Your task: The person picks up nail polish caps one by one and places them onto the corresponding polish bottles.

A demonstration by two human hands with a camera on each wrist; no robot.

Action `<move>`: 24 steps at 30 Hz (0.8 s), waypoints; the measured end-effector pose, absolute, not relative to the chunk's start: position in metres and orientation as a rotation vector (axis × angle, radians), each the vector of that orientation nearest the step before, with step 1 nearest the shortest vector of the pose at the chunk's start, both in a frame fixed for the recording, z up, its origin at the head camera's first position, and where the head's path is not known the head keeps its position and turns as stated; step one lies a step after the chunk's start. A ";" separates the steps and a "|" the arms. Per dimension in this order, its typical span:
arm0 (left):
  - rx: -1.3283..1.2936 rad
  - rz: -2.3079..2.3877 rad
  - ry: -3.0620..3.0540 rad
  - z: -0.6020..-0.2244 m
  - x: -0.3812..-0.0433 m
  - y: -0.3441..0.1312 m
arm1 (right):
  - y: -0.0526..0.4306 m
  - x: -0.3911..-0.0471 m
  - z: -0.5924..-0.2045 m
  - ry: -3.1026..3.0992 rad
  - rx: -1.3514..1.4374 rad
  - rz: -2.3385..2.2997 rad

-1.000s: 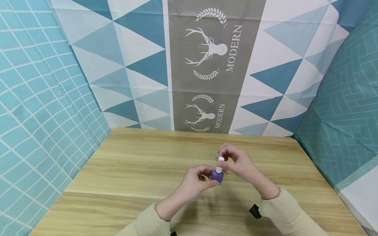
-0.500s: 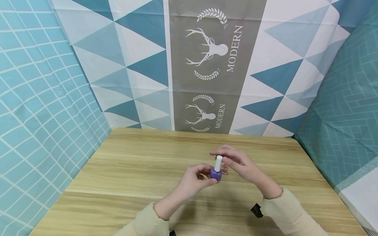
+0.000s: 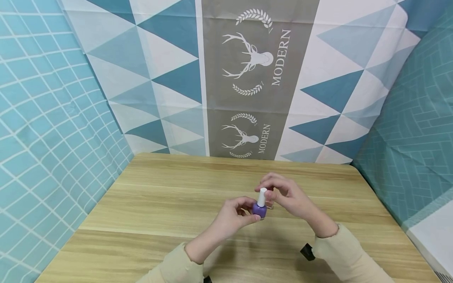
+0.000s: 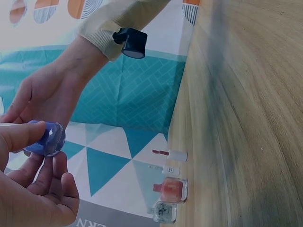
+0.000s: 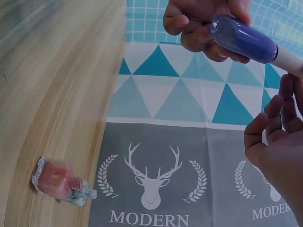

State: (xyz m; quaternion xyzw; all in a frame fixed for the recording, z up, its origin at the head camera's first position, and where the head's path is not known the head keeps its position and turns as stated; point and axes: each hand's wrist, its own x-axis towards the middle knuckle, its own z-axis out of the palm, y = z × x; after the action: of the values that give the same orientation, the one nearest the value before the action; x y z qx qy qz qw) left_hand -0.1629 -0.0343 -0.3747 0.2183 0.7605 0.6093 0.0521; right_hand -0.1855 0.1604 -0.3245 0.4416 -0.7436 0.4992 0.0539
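Beyond the hands, an uncapped pink bottle (image 4: 173, 190) and a clear, glittery bottle (image 4: 164, 213) stand side by side on the table (image 3: 159, 204), with a pink-brushed cap (image 4: 178, 156) and a paler brush cap (image 4: 172, 170) upright nearby (the right hand (image 3: 283, 194) hides most of this group from the head view). The purple bottle (image 3: 259, 211) is held above the table, slightly tilted: the left hand (image 3: 231, 214) has its grip closed round the body, the right's grip pinches the white cap (image 3: 262, 197). Wood stretches widely leftward to the gridded cloth (image 3: 53, 118); the far edge meets a backdrop (image 3: 240, 78) printed "MODERN" beside deer heads.
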 end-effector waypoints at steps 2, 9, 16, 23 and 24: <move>0.665 1.851 2.315 -0.375 -0.163 -0.034 | 0.158 -0.182 -0.320 -2.256 1.322 1.516; 0.661 1.854 2.323 -0.374 -0.162 -0.034 | 0.159 -0.186 -0.326 -2.232 1.281 1.529; 0.678 1.870 2.340 -0.374 -0.161 -0.033 | 0.161 -0.193 -0.334 -2.244 1.200 1.565; 0.688 1.859 2.359 -0.375 -0.162 -0.032 | 0.159 -0.194 -0.333 -2.281 1.140 1.586; 0.689 1.860 2.359 -0.375 -0.162 -0.032 | 0.159 -0.194 -0.333 -2.282 1.138 1.586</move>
State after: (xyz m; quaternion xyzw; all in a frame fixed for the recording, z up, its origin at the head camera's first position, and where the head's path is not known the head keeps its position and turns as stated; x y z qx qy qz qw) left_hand -0.1616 -0.0321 -0.3747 0.2236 0.7650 0.6032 0.0299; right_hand -0.1937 0.1590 -0.3333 0.3779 -0.7582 0.5268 0.0694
